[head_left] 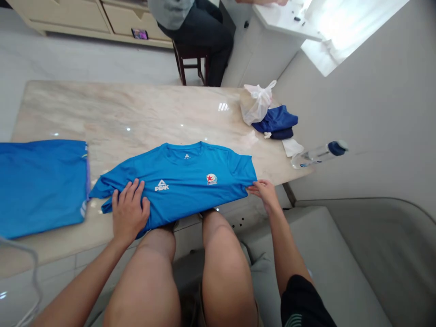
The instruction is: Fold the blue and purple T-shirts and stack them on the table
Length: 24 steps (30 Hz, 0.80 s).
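A blue T-shirt (184, 181) with a white PEAK logo and a round red emblem lies face up on the marble table (136, 109), its collar away from me and its lower part over the near edge. My left hand (129, 211) lies flat on its left side near the sleeve, fingers spread. At the right sleeve's edge, my right hand (265, 191) pinches the cloth between thumb and fingers. Another blue garment (41, 186) is laid flat at the far left, touching or close to the shirt's left sleeve.
At the table's right end are a white plastic bag (257, 104), a dark blue cloth item (279, 121), a white tissue (292, 147) and a clear bottle (313, 156) with a blue cap. Beyond the table a person (211, 38) sits on a stool. A cable (36, 272) hangs at lower left.
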{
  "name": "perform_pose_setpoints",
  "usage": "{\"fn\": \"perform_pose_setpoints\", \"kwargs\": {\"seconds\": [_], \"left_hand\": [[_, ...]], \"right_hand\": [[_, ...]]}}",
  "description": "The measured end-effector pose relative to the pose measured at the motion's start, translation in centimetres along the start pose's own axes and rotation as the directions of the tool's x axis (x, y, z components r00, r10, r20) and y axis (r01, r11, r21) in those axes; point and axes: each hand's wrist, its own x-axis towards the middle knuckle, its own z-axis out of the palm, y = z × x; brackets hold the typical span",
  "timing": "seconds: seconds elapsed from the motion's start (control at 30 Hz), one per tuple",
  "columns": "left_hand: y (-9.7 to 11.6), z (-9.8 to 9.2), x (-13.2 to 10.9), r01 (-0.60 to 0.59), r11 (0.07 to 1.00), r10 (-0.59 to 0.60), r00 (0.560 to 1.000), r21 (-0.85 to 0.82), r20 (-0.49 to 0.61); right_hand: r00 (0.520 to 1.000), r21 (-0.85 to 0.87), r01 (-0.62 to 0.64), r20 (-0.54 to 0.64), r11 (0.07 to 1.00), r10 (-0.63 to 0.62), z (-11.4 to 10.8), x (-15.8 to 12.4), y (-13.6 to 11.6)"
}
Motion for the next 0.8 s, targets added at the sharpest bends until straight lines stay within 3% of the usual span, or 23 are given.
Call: {"fn": "perform_pose_setpoints", "kwargs": {"seconds": [0.13,0.27,0.4,0.5,0.63,0.8], "left_hand": [[0.5,-0.5,0.2,0.021,1.000,-0.021,1.000,-0.003,0.023],[0.9,-1.0,0.3,0.028,0.999,-0.029,0.999,0.027,0.044],[1.0,-1.2,0.4,0.032,0.998,-0.034,0.998,0.045,0.058],[0.8,-1.1,0.3,0.028,0.999,-0.031,0.998,0.036,0.060],[0.7,-1.0,0.3,0.025,0.999,-0.027,0.998,0.025,0.049],[0.8,-0.9,0.2,0.025,1.000,-0.025,0.999,0.008,0.048]], "right_hand": [[0.997,-0.069,-0.022,-0.079,0.997,0.016,-0.5,0.8,-0.5],[0.982,-0.387,-0.042,-0.186,0.921,-0.033,2.4,3.3,-3.3],[0.987,-0.393,0.011,-0.146,0.919,-0.074,4.2,4.4,-5.2],[0.975,-0.332,0.133,-0.124,0.934,-0.183,3.5,3.7,-5.8],[0.924,-0.262,0.323,-0.118,0.909,-0.363,2.0,1.9,-6.9],[0.878,-0.457,0.421,-0.013,0.783,-0.479,2.8,-0.9,-10.0]]}}
